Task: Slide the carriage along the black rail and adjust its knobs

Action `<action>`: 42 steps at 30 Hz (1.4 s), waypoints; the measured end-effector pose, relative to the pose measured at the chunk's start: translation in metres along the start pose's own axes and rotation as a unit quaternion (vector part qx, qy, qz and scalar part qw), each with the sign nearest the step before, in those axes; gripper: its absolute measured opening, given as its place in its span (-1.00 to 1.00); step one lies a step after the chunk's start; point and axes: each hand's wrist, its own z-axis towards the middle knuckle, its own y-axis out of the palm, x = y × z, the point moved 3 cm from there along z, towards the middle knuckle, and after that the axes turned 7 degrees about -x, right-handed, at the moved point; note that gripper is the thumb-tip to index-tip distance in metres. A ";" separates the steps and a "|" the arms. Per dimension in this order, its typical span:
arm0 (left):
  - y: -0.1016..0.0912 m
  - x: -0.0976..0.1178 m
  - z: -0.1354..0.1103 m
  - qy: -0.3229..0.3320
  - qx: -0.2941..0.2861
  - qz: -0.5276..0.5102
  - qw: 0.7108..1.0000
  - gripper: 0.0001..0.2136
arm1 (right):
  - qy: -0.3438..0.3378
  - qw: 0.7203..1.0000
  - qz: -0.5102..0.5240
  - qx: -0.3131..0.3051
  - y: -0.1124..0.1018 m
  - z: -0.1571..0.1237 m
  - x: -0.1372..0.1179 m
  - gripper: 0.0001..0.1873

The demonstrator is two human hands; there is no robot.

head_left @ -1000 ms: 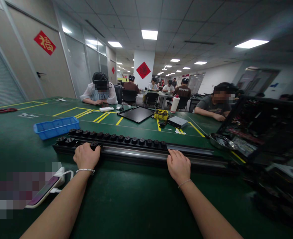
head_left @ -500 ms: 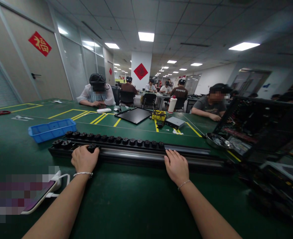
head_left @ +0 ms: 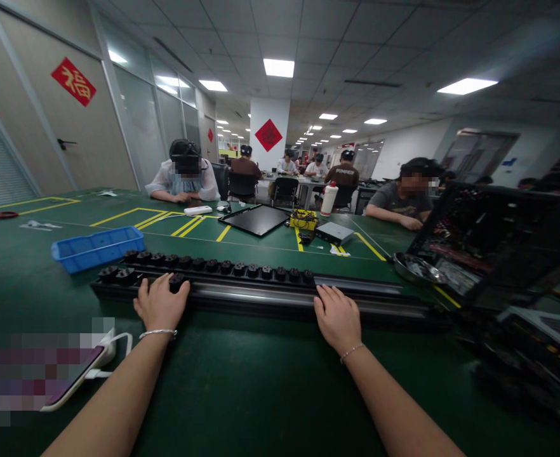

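A long black rail with a metallic channel lies across the table in front of me. My left hand is at its left part, thumb and index finger around a black socket module in the channel. Two more such modules sit at the rail's left end. My right hand rests over the rail's near edge on the right, fingers together on top of it. Behind lies a second, parallel rail, with a row of several black socket modules along its left and middle.
A blue bin stands behind the rails' left end, and a phone with a cable lies front left. To the right are a metal bowl, an open computer case and a boxy unit. Two people sit across the table.
The fingers of my left hand have lifted and spread slightly by the socket module. My right hand stays in place on the rail. The view has shifted a little.
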 end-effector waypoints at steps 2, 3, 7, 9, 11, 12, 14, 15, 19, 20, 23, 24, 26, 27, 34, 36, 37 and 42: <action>0.000 -0.001 0.001 0.001 0.000 0.005 1.000 -0.46 | 0.000 1.000 0.001 0.000 0.000 0.000 0.000 -0.53; 0.000 -0.001 0.001 0.001 0.001 0.007 1.000 -0.47 | 0.001 1.000 0.001 0.000 0.000 0.000 0.000 -0.53; 0.002 -0.003 0.001 0.003 0.004 0.015 1.000 -0.48 | 0.004 1.000 0.003 -0.003 0.000 -0.001 0.000 -0.53; 0.002 -0.003 0.001 0.006 0.008 0.018 1.000 -0.47 | 0.004 1.000 0.003 -0.006 -0.001 -0.001 -0.001 -0.53; 0.001 -0.003 0.001 0.008 0.011 0.021 1.000 -0.48 | 0.006 1.000 0.003 -0.011 -0.001 -0.001 -0.001 -0.53; 0.001 -0.004 0.002 0.008 0.012 0.023 1.000 -0.48 | 0.007 1.000 0.002 -0.013 -0.002 -0.001 -0.001 -0.53; 0.001 -0.004 0.002 0.008 0.014 0.023 1.000 -0.49 | 0.009 1.000 0.001 -0.016 -0.002 -0.001 -0.001 -0.53; 0.001 -0.004 0.002 0.009 0.015 0.022 1.000 -0.50 | 0.010 1.000 0.000 -0.017 -0.003 -0.001 -0.001 -0.53; 0.003 -0.005 0.003 0.011 0.019 0.027 0.999 -0.49 | 0.009 1.000 -0.002 -0.017 -0.003 -0.001 -0.001 -0.53; 0.003 -0.006 0.003 0.013 0.022 0.029 0.999 -0.48 | 0.010 1.000 -0.002 -0.016 -0.003 -0.001 -0.001 -0.53; 0.005 -0.007 0.003 0.015 0.029 0.032 0.999 -0.45 | 0.011 1.000 -0.002 -0.016 -0.002 0.000 -0.001 -0.53; 0.005 -0.007 0.003 0.014 0.030 0.033 0.999 -0.45 | 0.012 1.000 -0.002 -0.017 -0.001 0.000 -0.001 -0.53; 0.004 -0.006 0.003 0.014 0.027 0.033 0.999 -0.45 | 0.013 1.000 0.000 -0.019 -0.001 0.000 -0.001 -0.53; 0.004 -0.006 0.002 0.013 0.026 0.033 0.999 -0.45 | 0.014 1.000 0.001 -0.020 -0.001 0.000 -0.001 -0.53; 0.003 -0.005 0.001 0.008 0.025 0.030 0.999 -0.45 | 0.016 0.999 -0.001 -0.030 -0.001 0.000 -0.001 -0.52; 0.003 -0.006 0.002 0.007 0.023 0.027 0.999 -0.46 | 0.016 0.999 0.000 -0.029 -0.001 0.000 -0.001 -0.52; 0.004 -0.006 0.003 0.006 0.022 0.026 0.999 -0.46 | 0.015 1.000 0.000 -0.027 -0.001 0.000 -0.001 -0.52; 0.003 -0.006 0.003 0.003 0.022 0.022 1.000 -0.46 | 0.012 1.000 -0.003 -0.019 -0.001 -0.001 -0.001 -0.53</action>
